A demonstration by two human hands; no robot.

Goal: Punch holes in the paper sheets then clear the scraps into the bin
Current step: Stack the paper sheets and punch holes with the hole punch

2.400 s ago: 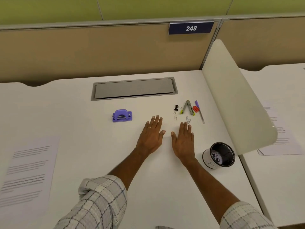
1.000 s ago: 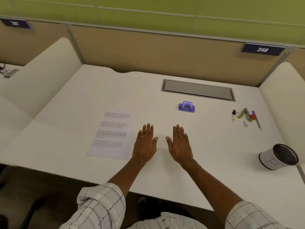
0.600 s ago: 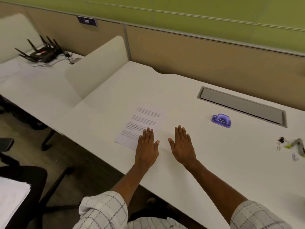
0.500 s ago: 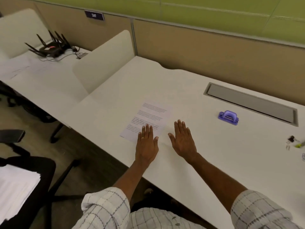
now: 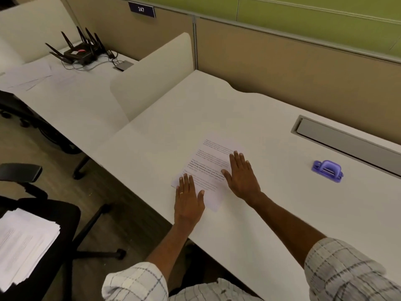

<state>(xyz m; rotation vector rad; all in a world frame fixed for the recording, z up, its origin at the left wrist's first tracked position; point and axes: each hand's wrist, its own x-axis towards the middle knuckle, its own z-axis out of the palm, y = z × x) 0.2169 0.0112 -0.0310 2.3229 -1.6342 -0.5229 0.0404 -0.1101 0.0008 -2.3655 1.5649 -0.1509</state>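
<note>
On the near bench (image 5: 217, 101) | paper sheet (image 5: 208, 161) likely light, floppy | left hand (image 5: 188, 203), right hand (image 5: 242, 179) flat on it | pinch an edge

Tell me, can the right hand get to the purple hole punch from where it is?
Probably yes. The right hand lies flat on the edge of the paper, the hole punch stands to its right on the desk, and only bare desk shows between them.

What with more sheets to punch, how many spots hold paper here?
3: a sheet on the near desk, a stack on the chair at lower left, loose sheets on the neighbouring desk. More may lie out of view.
</note>
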